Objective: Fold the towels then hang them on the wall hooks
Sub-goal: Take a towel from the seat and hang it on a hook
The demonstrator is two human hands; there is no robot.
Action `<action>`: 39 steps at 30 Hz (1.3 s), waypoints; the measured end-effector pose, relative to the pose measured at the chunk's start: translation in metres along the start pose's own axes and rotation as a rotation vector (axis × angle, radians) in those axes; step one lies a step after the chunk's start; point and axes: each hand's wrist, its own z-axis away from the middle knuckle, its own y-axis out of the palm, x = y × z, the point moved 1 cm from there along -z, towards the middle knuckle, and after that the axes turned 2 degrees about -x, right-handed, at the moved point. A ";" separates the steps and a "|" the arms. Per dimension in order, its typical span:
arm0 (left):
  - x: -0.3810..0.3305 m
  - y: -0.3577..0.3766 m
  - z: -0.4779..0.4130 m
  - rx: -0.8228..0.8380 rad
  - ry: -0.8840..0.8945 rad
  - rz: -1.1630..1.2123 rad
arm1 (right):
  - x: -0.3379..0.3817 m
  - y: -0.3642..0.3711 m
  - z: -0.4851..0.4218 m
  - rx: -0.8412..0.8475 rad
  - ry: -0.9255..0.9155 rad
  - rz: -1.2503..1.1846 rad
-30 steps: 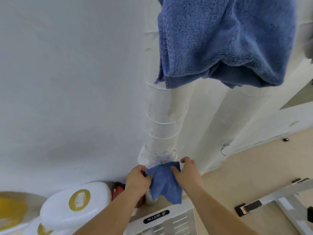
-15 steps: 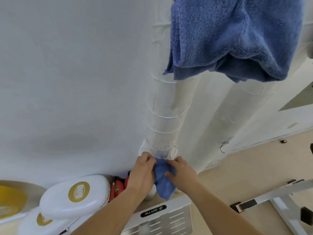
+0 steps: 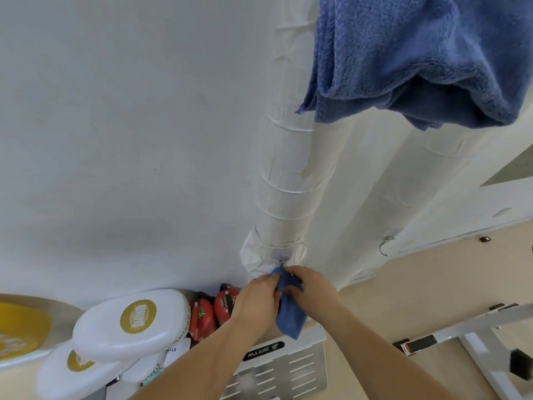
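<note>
A small blue towel (image 3: 290,319) hangs between my two hands, low against the white wrapped pipe (image 3: 288,183). My left hand (image 3: 255,298) pinches its upper left part and my right hand (image 3: 310,285) grips its upper right part. The towel's top corner touches a small metal hook (image 3: 284,260) on the pipe. A large blue towel (image 3: 418,56) hangs high on the wall at the upper right; what holds it is out of view.
White padded discs with gold logos (image 3: 129,324) lie at the lower left beside red objects (image 3: 215,310). A white perforated metal box (image 3: 277,368) stands below my hands. A white metal frame (image 3: 473,333) lies on the beige floor at the right. A wire hook (image 3: 385,246) sticks from the second pipe.
My hands have come closer together and moved up to the pipe. The small towel went from spread flat to bunched and narrow, its top corner now at the hook.
</note>
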 end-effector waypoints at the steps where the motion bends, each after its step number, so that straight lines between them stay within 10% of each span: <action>1: 0.000 0.002 -0.001 0.011 -0.011 -0.024 | 0.000 0.000 -0.002 0.003 -0.001 0.009; 9: -0.003 0.004 -0.010 0.016 -0.226 0.054 | 0.000 0.010 -0.006 -0.043 0.010 0.120; 39: 0.013 -0.026 0.004 0.090 0.030 0.150 | -0.002 -0.003 0.009 -0.116 -0.123 0.080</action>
